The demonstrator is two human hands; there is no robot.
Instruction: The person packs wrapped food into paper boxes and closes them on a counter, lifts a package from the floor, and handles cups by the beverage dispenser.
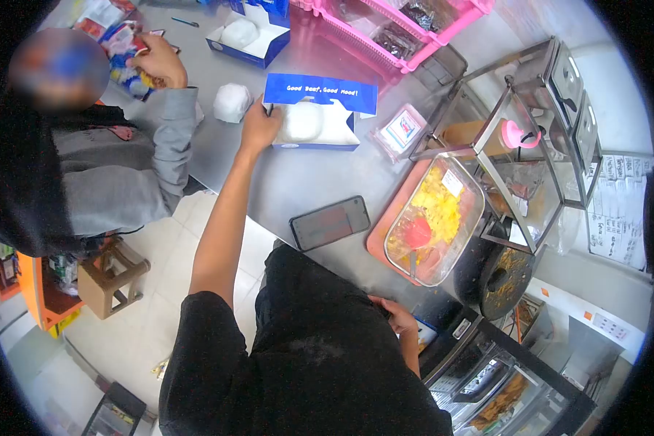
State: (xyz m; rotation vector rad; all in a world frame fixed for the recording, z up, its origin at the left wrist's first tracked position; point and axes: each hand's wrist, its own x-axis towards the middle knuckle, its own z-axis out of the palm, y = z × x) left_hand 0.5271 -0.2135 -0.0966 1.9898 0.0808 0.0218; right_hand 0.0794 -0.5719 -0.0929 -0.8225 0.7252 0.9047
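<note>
Upper centre, your left hand [260, 127] touches one of two blue boxes [360, 98]; I can't tell its or your right hand's [398, 317] finger closure.

Kitchen gear crowds a steel counter [287, 190] beneath a pink plastic basket [385, 36] at the far edge.
A smartphone [330, 223] lies on the near part of the counter, left of a clear container [443, 207] of yellow food, a white label on it and a pinkish-red utensil inside; just beyond sits a small labeled clear pack [402, 131]. At right, a metal-framed rack [485, 134] stands near a pink-capped bottle [479, 136] and handwritten papers [618, 211] on the wall; a brown stool [112, 278] stands on the tiled floor [156, 280] at left.
</note>
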